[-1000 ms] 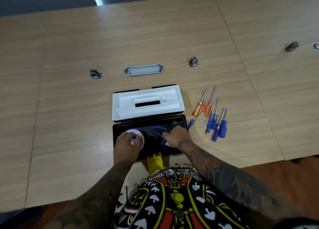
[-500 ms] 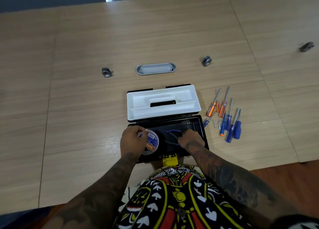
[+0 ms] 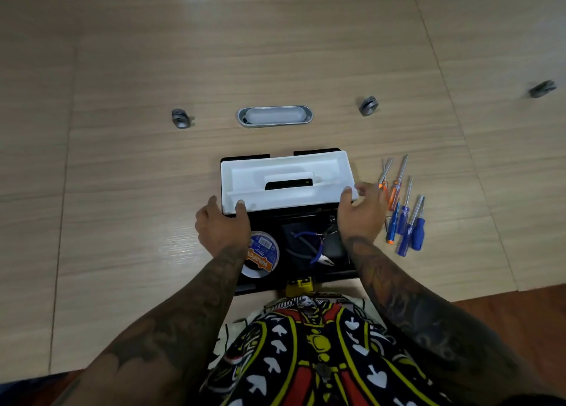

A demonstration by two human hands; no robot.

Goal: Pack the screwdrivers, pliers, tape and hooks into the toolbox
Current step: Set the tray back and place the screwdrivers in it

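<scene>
The black toolbox (image 3: 337, 273) lies open on the wooden table right in front of me. Inside it, a tape roll (image 3: 264, 250) with a blue and orange label lies at the left, and blue-handled pliers (image 3: 318, 246) at the right. A white tray (image 3: 284, 163) covers the box's far part. My left hand (image 3: 220, 228) grips the tray's near left corner, thumb on top. My right hand (image 3: 361, 216) holds the near right corner. Orange screwdrivers (image 3: 395, 191) and blue screwdrivers (image 3: 410, 231) lie on the table just right of the box. I see no hooks; my right hand covers that spot.
A yellow latch (image 3: 299, 284) sticks out at the box's near edge. Farther back sit an oval metal cable port (image 3: 274, 116) and grey round fittings (image 3: 180, 118) (image 3: 368, 105) (image 3: 542, 88). The table's near edge runs close to my body.
Both hands left the tape and pliers inside the box and moved up to the white tray's near corners. The tape now lies flat in the left part.
</scene>
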